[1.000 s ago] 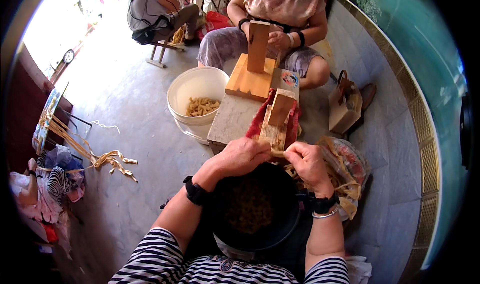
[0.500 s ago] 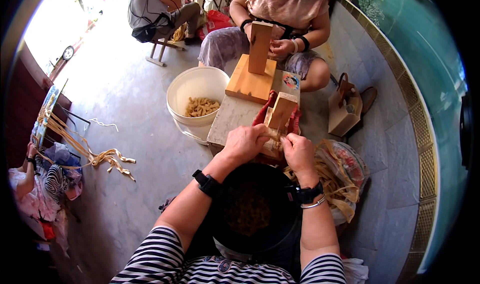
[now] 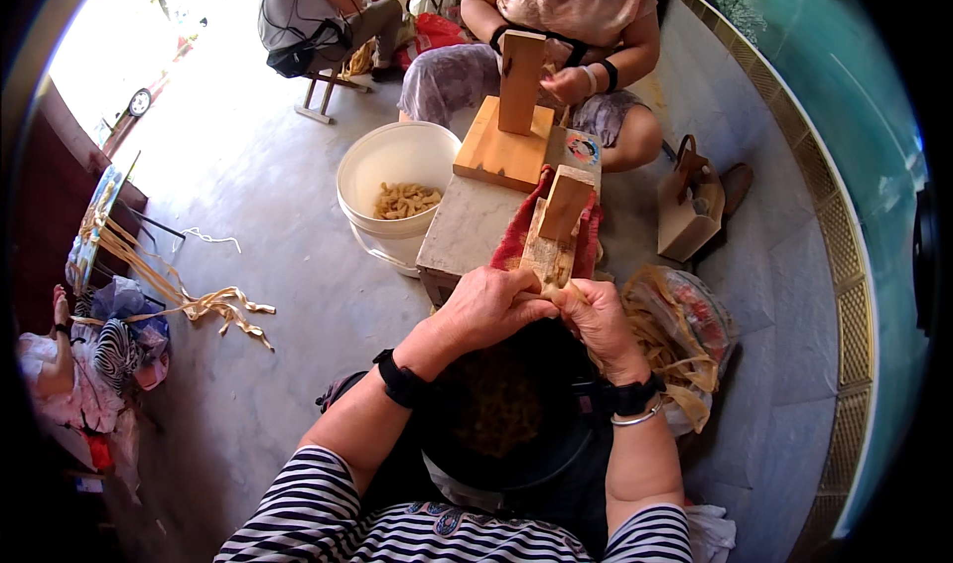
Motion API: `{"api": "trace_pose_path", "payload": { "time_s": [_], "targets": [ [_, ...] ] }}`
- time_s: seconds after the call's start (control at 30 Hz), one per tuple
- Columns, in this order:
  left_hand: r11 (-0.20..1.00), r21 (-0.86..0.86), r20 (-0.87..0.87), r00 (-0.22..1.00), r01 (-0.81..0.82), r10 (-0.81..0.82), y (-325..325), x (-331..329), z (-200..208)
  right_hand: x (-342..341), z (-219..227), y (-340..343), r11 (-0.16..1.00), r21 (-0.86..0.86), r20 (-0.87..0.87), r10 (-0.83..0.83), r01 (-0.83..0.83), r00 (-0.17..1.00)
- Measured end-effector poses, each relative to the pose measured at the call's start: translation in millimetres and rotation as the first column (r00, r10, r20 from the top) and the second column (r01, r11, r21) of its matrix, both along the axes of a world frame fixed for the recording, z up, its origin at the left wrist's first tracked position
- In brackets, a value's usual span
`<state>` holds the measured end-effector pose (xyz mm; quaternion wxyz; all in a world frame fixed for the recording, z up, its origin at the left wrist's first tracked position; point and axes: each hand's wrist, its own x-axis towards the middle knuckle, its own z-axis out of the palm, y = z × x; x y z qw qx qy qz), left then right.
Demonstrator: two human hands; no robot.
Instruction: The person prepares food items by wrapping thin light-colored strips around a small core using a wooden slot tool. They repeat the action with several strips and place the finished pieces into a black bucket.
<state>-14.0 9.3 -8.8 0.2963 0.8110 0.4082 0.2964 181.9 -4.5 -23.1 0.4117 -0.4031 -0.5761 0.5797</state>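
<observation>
Both of my hands are pinched close together over the near end of a wooden stand. My left hand [image 3: 484, 305] and my right hand [image 3: 599, 327] grip a pale tan strip [image 3: 547, 294], partly hidden by the fingers. Just beyond them, the stand's rough base board [image 3: 546, 257] carries an upright wooden block [image 3: 567, 204]. A red cloth [image 3: 515, 237] lies beneath that board. Below my wrists a black bucket [image 3: 536, 476] stands at my lap, with short tan pieces [image 3: 491, 404] dimly visible in it.
A grey bench [image 3: 445, 240] bears a second wooden stand [image 3: 501, 154], with a person seated behind it. Left of the bench stands a white bucket [image 3: 359, 188] of short tan pieces. A plastic bag of tan strips [image 3: 667, 364] sits at right; more strips [image 3: 213, 303] hang at left.
Both hands have come nearer to me, off the stand's block to its near end, and closer together. More of the base board shows.
</observation>
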Motion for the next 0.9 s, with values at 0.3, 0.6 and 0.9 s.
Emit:
{"api": "trace_pose_path", "payload": {
  "time_s": [0.3, 0.6, 0.9],
  "targets": [
    [0.841, -0.288, 0.521, 0.812, 0.457, -0.263, -14, -16, 16, 13, 23, -22, 0.969, 0.229, -0.009, 0.095, -0.091, 0.995],
    [0.927, -0.36, -0.386, 0.887, 0.11, -0.255, -31, -12, 16, 0, 19, -26, 0.963, -0.265, -0.113, 0.008, -0.038, 0.994],
    [0.931, -0.364, 0.451, 0.88, 0.027, 0.151, -45, 29, -30, -34, -2, -24, 0.964, -0.264, -0.317, -0.114, 0.028, 0.941]
  ]
}}
